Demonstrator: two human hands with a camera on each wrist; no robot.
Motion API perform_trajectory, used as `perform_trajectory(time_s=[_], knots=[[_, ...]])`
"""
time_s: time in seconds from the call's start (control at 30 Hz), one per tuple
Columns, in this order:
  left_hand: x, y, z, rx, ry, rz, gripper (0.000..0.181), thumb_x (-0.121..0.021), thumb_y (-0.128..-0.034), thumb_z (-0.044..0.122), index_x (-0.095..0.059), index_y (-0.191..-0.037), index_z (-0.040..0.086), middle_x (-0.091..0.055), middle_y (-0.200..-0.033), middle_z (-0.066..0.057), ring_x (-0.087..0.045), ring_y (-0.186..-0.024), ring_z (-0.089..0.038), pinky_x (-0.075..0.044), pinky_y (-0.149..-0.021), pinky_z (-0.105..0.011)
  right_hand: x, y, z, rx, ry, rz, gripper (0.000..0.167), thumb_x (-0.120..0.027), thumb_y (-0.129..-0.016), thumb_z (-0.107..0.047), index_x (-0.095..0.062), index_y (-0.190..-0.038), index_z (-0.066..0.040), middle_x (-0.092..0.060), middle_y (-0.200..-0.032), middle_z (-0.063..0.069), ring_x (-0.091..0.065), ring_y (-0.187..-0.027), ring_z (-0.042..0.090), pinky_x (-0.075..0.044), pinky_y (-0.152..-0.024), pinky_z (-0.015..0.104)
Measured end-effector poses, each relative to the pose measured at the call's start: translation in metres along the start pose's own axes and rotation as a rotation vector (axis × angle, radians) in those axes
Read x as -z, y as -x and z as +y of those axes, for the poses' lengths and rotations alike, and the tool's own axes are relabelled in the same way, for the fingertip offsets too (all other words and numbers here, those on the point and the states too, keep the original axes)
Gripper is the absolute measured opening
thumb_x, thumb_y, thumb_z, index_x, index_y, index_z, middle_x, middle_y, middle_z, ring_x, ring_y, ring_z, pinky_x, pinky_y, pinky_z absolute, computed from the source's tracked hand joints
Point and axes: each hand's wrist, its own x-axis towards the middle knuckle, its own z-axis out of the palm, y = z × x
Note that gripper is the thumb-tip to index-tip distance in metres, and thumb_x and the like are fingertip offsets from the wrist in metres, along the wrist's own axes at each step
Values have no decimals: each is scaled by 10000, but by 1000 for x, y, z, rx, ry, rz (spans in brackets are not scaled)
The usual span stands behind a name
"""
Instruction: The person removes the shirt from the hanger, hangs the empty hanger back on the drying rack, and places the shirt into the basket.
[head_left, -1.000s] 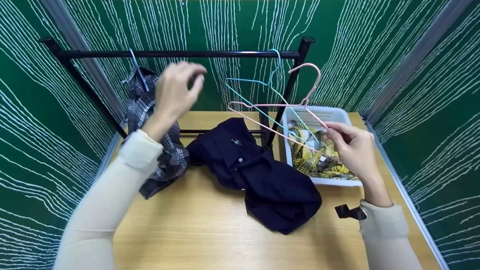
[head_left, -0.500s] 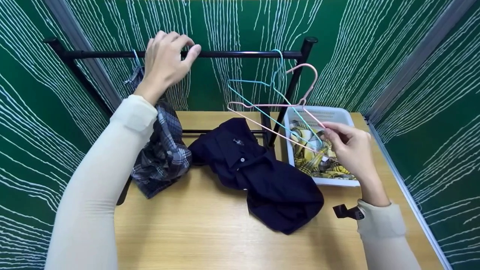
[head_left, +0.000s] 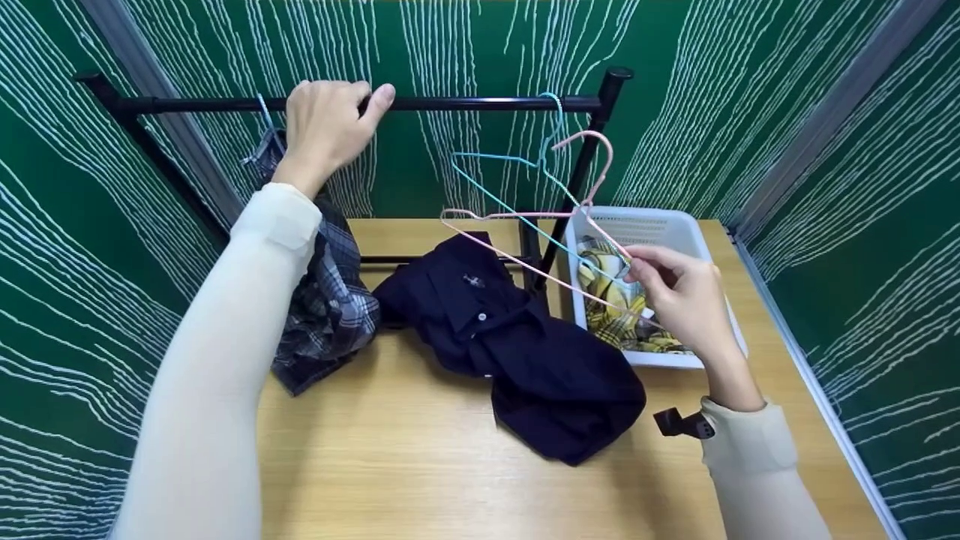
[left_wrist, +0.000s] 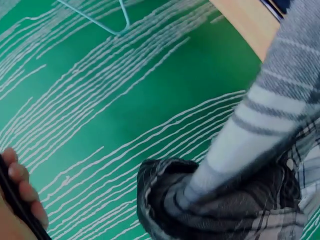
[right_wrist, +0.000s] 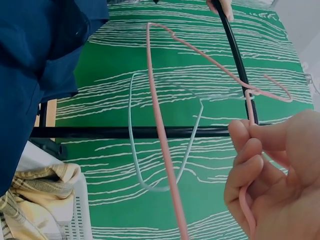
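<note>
Two hands busy, all places relative to the navy shirt (head_left: 555, 367). Shirt lies crumpled on the table (head_left: 420, 480), a button and small chest emblem facing up; neither hand touches it, no hanger visible in it. Right hand (head_left: 679, 296), just right of and above the shirt, pinches the pink hanger (right_wrist: 156, 107) between thumb and fingers by one sloping arm. No gap at the pinch; in the right wrist view the other fingers curl in around the wire. That off-center hold probably leaves the hook and far arm free. Hanger is raised over the shirt, hook off the rail. White basket (head_left: 667, 361) sits right of the shirt with yellow plaid cloth (head_left: 604, 330) in it, likely to keep that pile off the work area. Left of the shirt, grey plaid shirt (head_left: 337, 289) hangs by a blue hook. Left hand (head_left: 322, 124), behind and left of the navy shirt, has fingers wrapped over the rail (head_left: 472, 103), thumb along it, nothing else held; my read is steadying the rack. Behind and right, bare teal hanger (head_left: 495, 156) hangs near the rail end. Green wall (head_left: 465, 45) farthest back.
</note>
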Motion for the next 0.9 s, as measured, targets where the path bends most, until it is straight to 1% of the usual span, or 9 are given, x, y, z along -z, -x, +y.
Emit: perform_trajectory(time_s=[0.07,0.17,0.3,0.43,0.57,0.7,0.83,0.9], knots=[[-2,0,0,1,4,19,682,-252,-1107,638,-446,-735,99,-413,-672,-76,-385,-651,-271,-284,-773,-387,-2,-2,3,-22,-5,-24,201,-648,-1056,-62,-805,-1180,-89,-722,-831,-15,-507,-562,69,-389,-500,175],[-5,1,1,16,11,31,688,-254,-1104,645,-457,-738,98,-419,-674,-80,-389,-661,-277,-301,-793,-405,-7,-5,-1,-41,-16,-42,218,-636,-1067,-91,-797,-1210,-119,-727,-850,7,-524,-581,82,-405,-506,185],[-5,1,1,31,11,36,689,-258,-1101,650,-456,-734,102,-422,-672,-77,-398,-668,-280,-319,-808,-420,-15,-14,-8,-25,-15,-26,260,-612,-1060,-52,-785,-1248,-104,-729,-854,48,-536,-578,80,-404,-496,181],[-7,1,1,30,26,61,691,-270,-1099,651,-457,-722,103,-422,-662,-70,-404,-667,-278,-319,-811,-422,-23,-25,-14,-12,-28,-1,289,-592,-1053,-17,-766,-1281,-58,-720,-855,64,-545,-581,76,-404,-509,173],[-8,2,1,41,35,89,689,-284,-1098,648,-458,-714,103,-417,-657,-66,-408,-673,-280,-329,-826,-433,-29,-36,-21,-35,-58,-29,300,-570,-1071,-46,-753,-1307,-70,-728,-885,95,-585,-613,110,-443,-538,181],[-9,2,2,54,32,93,678,-294,-1097,642,-449,-707,110,-405,-651,-60,-400,-669,-278,-335,-832,-450,-36,-50,-27,-52,-54,-56,307,-545,-1081,-52,-749,-1309,-84,-740,-914,118,-590,-643,131,-456,-559,185],[-11,1,3,58,35,92,669,-300,-1095,640,-440,-701,118,-395,-646,-54,-393,-666,-276,-338,-834,-461,-46,-64,-29,-58,-43,-49,305,-534,-1074,-26,-744,-1295,-45,-734,-924,143,-568,-637,110,-440,-545,180],[-12,2,3,57,37,98,670,-297,-1095,640,-438,-702,116,-396,-648,-53,-394,-666,-280,-340,-833,-459,-50,-69,-30,-63,-38,-41,309,-533,-1070,-18,-742,-1296,-44,-735,-924,135,-583,-629,122,-444,-540,179]])
